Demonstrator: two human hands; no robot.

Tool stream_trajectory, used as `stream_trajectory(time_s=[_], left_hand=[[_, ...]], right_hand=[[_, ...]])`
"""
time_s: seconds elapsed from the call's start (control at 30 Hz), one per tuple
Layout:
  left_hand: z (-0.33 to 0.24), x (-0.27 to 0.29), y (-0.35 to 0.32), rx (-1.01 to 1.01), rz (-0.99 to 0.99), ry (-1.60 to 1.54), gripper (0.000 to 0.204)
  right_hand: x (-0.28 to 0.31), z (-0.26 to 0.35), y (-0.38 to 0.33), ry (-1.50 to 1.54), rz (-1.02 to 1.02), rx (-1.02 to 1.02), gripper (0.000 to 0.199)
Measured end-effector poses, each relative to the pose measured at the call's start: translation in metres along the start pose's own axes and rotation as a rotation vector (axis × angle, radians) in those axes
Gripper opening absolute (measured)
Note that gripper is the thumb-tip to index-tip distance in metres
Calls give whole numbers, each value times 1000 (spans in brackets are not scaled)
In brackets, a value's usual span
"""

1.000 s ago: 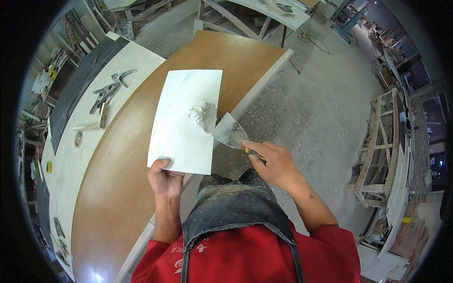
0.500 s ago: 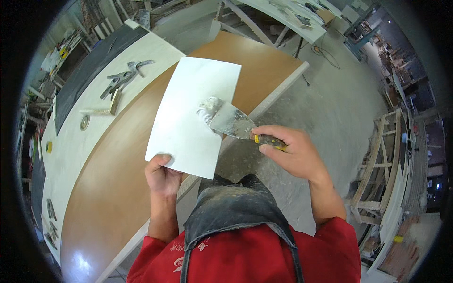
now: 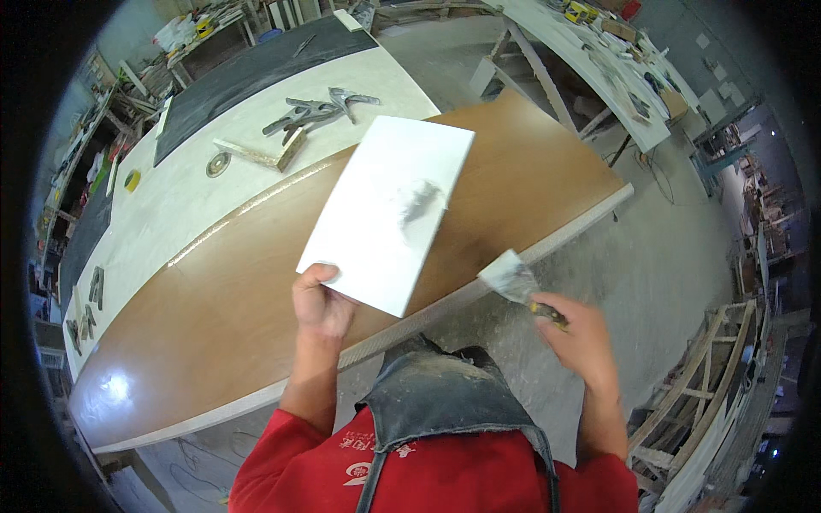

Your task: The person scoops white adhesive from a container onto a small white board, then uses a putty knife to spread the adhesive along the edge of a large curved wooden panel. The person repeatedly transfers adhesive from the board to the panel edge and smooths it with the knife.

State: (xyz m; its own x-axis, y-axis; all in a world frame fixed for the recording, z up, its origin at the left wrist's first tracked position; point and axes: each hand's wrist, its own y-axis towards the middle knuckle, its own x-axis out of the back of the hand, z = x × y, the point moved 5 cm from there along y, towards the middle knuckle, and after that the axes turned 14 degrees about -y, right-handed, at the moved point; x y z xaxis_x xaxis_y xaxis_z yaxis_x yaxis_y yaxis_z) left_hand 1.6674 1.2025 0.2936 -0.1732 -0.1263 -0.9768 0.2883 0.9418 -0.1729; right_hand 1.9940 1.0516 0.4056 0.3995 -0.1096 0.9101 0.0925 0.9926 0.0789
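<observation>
My left hand (image 3: 322, 301) grips the lower left corner of a white rectangular board (image 3: 368, 205), thumb on top and fingers underneath. On the board's right part lies a smear of grey-white paste (image 3: 419, 203). To the right, my right hand (image 3: 580, 335) is closed round the dark and yellow handle of a putty knife (image 3: 511, 278). Its broad blade, streaked with pale paste, points up and left, apart from the board. Below both is a large curved brown panel (image 3: 222, 316) with a pale edge.
Beyond the panel, a white surface (image 3: 192, 205) carries spring clamps (image 3: 318, 111), a wooden piece (image 3: 256, 156), a round disc (image 3: 218, 164) and a yellow tape roll (image 3: 132, 180). A cluttered white table (image 3: 590, 64) stands far right. Wooden frames (image 3: 697, 389) lean at the right.
The putty knife has come off the board and moved right and down in my right hand. My view has turned, so the brown panel and clamps appear shifted.
</observation>
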Motion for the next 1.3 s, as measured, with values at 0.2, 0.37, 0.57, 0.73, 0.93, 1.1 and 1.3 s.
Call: stream_trajectory(time_s=[0.2,0.37,0.57,0.73,0.93,1.1,1.3], left_hand=[[-90,33,68,-196,-48,32,69],[-191,67,158,-268,-156,124,57],[-272,110,245,-324,-189,153,52],[-322,151,279,-433,-367,138,41],[-351,172,294,-412,-453,207,41],[-392,198,284,-279,-457,507,49],[-354,168,250,-319,-528,283,65]], right_hand=[[-23,-64,-43,652,-52,-599,39],[-51,-76,-75,789,-94,-778,37],[-66,-97,-102,868,-169,-824,29],[-65,-101,-104,900,-239,-887,28],[-74,-107,-106,942,-255,-942,27],[-76,-128,-105,1046,-253,-920,31],[-70,-156,-103,1280,-314,-954,35]])
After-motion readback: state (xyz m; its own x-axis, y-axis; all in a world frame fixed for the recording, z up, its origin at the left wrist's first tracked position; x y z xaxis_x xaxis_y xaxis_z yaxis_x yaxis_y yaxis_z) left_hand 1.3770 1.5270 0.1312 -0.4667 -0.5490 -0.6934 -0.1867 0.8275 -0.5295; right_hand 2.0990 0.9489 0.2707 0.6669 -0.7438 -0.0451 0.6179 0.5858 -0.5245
